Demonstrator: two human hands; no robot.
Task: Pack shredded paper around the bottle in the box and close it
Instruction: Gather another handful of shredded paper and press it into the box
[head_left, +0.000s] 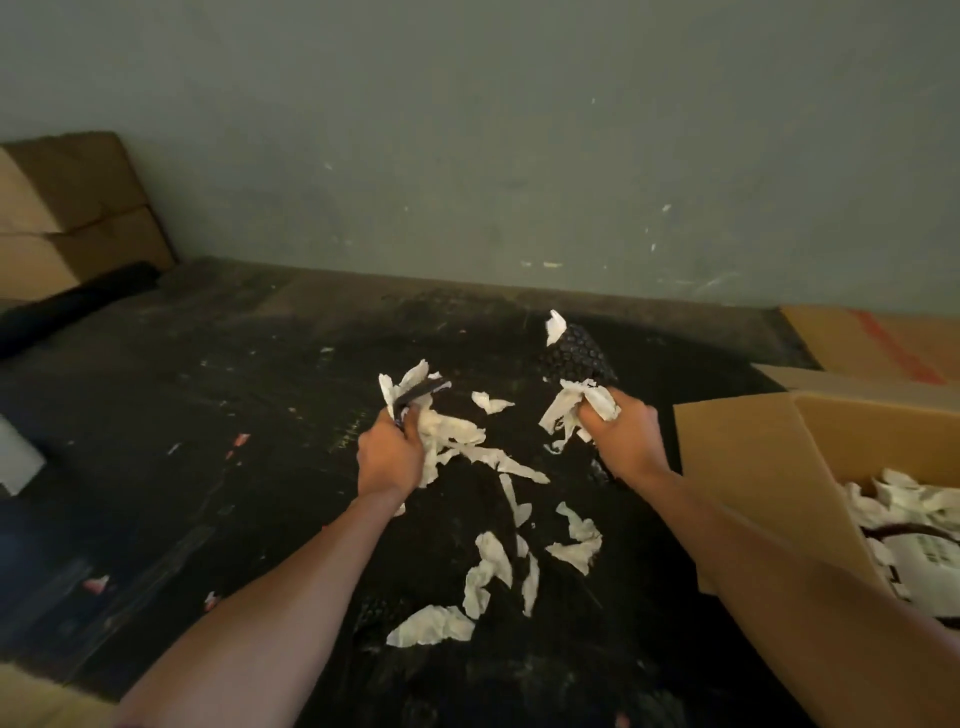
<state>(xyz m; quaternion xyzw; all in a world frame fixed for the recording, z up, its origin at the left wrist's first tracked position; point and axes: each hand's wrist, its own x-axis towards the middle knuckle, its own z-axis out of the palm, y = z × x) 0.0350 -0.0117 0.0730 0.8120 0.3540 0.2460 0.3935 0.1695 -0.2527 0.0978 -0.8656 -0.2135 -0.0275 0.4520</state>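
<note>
Torn white shredded paper (491, 561) lies scattered on a dark table (208, 395). My left hand (389, 452) is closed on a bunch of paper strips together with a dark strip. My right hand (626, 434) grips another wad of paper and a piece of black bubble wrap (576, 356) that sticks up beyond it. The open cardboard box (758, 467) stands at the right edge, its flap raised toward me. Inside it lie more shreds and part of a white labelled object (930, 566), perhaps the bottle, mostly cut off by the frame.
Stacked cardboard boxes (78, 208) stand at the back left beside a dark roll (72, 306). Another flat carton (883, 338) lies behind the open box. A grey wall (519, 156) bounds the table's far side. A white object (18, 457) sits at the left edge.
</note>
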